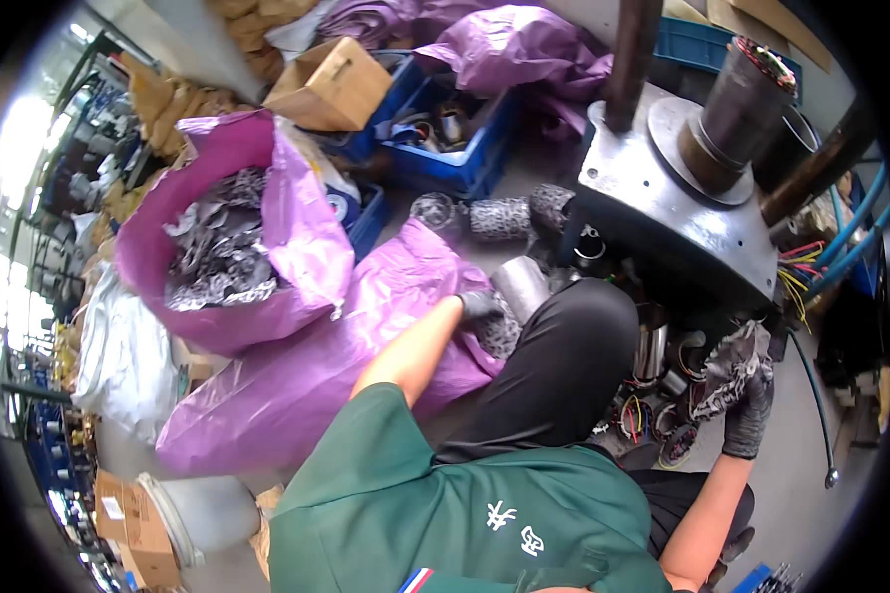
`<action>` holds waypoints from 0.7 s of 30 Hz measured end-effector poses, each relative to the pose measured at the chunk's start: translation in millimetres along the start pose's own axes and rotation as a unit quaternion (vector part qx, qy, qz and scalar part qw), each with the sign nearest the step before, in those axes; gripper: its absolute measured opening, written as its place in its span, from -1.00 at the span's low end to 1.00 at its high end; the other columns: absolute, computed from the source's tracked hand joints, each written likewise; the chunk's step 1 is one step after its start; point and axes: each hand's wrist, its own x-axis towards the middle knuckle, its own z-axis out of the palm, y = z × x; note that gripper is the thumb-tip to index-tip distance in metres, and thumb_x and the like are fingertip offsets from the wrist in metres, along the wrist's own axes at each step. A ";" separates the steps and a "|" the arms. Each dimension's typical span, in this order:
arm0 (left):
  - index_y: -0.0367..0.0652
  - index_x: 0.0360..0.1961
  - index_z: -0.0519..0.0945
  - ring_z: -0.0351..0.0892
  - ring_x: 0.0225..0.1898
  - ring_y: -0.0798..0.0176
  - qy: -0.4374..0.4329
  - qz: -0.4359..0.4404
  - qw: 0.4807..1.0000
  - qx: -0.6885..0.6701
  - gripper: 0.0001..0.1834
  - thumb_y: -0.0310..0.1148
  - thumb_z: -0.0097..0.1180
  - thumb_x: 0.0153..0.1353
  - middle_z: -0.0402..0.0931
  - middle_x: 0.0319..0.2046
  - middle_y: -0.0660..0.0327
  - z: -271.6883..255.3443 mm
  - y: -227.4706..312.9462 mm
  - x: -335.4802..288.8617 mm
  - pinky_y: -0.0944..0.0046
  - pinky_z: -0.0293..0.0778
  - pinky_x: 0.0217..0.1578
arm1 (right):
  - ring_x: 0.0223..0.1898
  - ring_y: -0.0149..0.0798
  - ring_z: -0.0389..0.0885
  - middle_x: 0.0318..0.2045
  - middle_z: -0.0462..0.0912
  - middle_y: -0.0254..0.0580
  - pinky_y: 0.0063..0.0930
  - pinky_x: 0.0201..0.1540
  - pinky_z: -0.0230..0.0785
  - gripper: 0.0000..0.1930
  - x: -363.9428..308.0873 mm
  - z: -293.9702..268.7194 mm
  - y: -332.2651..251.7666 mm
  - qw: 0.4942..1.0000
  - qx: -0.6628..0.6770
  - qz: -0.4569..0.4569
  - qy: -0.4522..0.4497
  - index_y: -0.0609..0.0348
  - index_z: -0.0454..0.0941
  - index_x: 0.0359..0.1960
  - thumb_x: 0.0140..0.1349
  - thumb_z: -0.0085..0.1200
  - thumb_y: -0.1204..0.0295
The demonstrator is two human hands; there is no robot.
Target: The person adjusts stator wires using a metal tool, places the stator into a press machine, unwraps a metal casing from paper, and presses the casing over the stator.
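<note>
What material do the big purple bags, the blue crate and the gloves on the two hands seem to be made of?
Purple bags: thin plastic film, probably; glossy, crumpled, slightly see-through.
Blue crate: rigid moulded plastic, judging by its even colour and thick straight walls.
Gloves on the left hand and right hand: black and dull, likely thin rubber or coated fabric; the picture leaves it open.

Left hand (481, 304) in purple bag (297, 385); right hand (750, 415) grips patterned sleeve (730, 364) (both gloved).
</note>
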 end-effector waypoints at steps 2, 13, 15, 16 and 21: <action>-0.30 0.01 0.71 0.72 -0.06 -0.01 0.054 0.038 0.998 0.004 -0.44 -0.07 0.36 0.12 0.73 -0.08 -0.07 30.6 -12.2 -7.9 0.03 0.58 0.01 | 0.08 -0.14 0.67 0.11 0.64 -0.07 -0.20 0.21 0.52 -0.26 2.4 3.8 4.3 0.999 0.018 0.015 -0.025 0.31 0.45 0.28 0.13 0.41 0.16; -0.26 0.06 0.60 0.64 -0.08 0.29 0.384 0.000 0.880 -0.280 -0.48 -0.45 0.45 0.02 0.67 -0.16 0.15 -39.7 121.2 -113.2 0.26 0.61 -0.09 | 0.32 0.12 0.47 0.35 0.44 0.17 0.10 0.44 0.28 -0.09 -18.2 -30.5 13.1 0.974 0.219 -0.013 -0.058 0.17 0.25 0.49 0.19 0.31 -0.01; -0.24 0.15 0.55 0.66 -0.07 0.26 0.440 0.172 0.790 -0.391 -0.42 -0.71 0.32 0.03 0.65 -0.04 0.21 -77.1 194.7 -149.0 0.26 0.64 0.00 | 0.25 0.09 0.53 0.28 0.50 0.06 0.05 0.35 0.39 -0.12 -18.1 -27.3 13.0 0.971 0.231 -0.024 -0.049 0.15 0.28 0.47 0.15 0.35 0.07; -0.26 0.19 0.52 0.67 -0.01 0.21 0.426 0.233 0.762 -0.428 -0.37 -0.75 0.27 0.02 0.65 0.00 0.18 -93.4 224.8 -162.4 0.22 0.64 0.06 | 0.21 0.07 0.56 0.24 0.53 0.01 0.02 0.31 0.44 -0.12 -14.1 -23.9 12.8 0.969 0.237 -0.032 -0.066 0.15 0.29 0.46 0.13 0.37 0.10; -0.30 0.19 0.53 0.70 0.01 0.19 0.326 0.362 0.735 -0.471 -0.41 -0.71 0.23 0.05 0.68 0.02 0.13 -107.6 397.1 -202.2 0.23 0.64 0.07 | -0.12 -0.09 0.65 -0.09 0.61 -0.06 -0.08 -0.04 0.61 -0.14 -19.4 -0.4 -7.5 0.969 0.239 -0.056 -0.030 0.16 0.35 0.42 0.03 0.42 0.28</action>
